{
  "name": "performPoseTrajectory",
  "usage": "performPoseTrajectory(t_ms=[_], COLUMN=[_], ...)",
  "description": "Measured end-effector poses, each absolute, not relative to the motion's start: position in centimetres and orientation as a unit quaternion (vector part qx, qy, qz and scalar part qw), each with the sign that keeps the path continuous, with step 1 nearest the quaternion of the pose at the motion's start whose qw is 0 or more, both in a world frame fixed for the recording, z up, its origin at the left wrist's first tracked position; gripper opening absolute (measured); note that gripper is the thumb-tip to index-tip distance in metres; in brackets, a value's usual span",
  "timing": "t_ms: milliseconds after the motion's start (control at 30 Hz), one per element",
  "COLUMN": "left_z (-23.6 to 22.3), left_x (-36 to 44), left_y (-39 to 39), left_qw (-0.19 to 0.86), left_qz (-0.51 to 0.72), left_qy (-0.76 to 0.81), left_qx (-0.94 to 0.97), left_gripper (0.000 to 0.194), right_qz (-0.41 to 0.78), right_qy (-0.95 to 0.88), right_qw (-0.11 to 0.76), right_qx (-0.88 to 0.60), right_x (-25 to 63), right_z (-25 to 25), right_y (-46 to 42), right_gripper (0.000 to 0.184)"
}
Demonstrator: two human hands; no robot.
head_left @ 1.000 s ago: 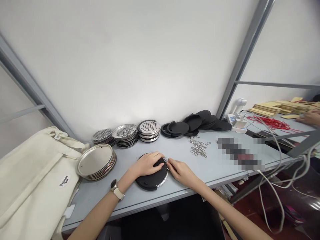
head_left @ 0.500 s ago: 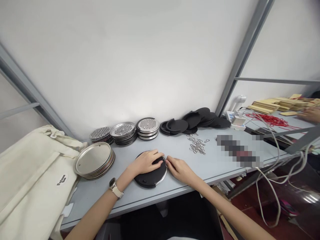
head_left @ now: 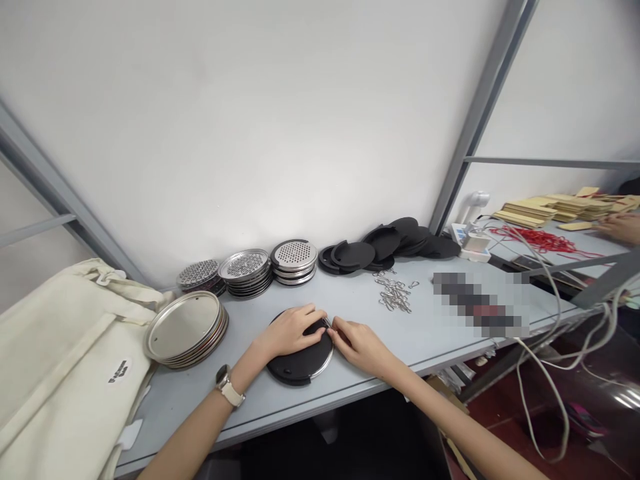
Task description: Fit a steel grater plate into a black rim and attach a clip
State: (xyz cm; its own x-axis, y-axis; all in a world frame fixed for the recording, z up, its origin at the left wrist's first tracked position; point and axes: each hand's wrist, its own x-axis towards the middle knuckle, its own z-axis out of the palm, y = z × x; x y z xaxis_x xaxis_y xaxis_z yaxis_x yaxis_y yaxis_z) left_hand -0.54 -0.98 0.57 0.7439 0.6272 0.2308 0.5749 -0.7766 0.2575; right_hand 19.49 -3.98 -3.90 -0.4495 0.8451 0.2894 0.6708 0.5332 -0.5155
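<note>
A round black cover (head_left: 301, 363) lies on the table over metal discs whose bright edge shows at the lower right. My left hand (head_left: 295, 330) is on top of it, with thumb and fingers curled at its upper right rim and pressing it down. At that rim my right hand (head_left: 357, 342) pinches a small metal carabiner clip (head_left: 327, 323), mostly covered by the fingertips. Behind, to the right, is a loose heap of similar clips (head_left: 394, 295). More black covers (head_left: 354, 255) overlap against the wall. Stacked round graters (head_left: 296, 255) stand left of them.
Plain metal discs (head_left: 185, 327) are stacked at the left, beside a cream bag (head_left: 60, 373). A power strip (head_left: 475, 253) with white cables sits at the right. Beyond the rack post (head_left: 475, 120), another person's hand (head_left: 620, 228) is near red cords (head_left: 540, 241) and yellowish boards (head_left: 525, 217).
Both hands stay at the rim of the black cover. The right fingertips have shifted slightly left, closer in on the clip. The view has moved a little.
</note>
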Motion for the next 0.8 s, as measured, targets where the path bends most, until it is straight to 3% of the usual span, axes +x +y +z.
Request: performPoseTrajectory(t_ms=[333, 800], left_z=[0.4, 0.9], left_x=[-0.5, -0.4], left_y=[-0.9, -1.1], left_qw=[0.086, 0.086], left_qz=[0.15, 0.144], left_qy=[0.331, 0.329], left_qx=[0.928, 0.929], left_gripper=[0.018, 0.019], right_qz=[0.105, 0.05], right_qy=[-0.839, -0.854], right_qw=[0.245, 0.221], right_qx=[-0.474, -0.469], right_x=[19.2, 19.2], right_z=[-4.4, -5.0], right_y=[-3.9, -3.5], right_gripper=[0.009, 0.014])
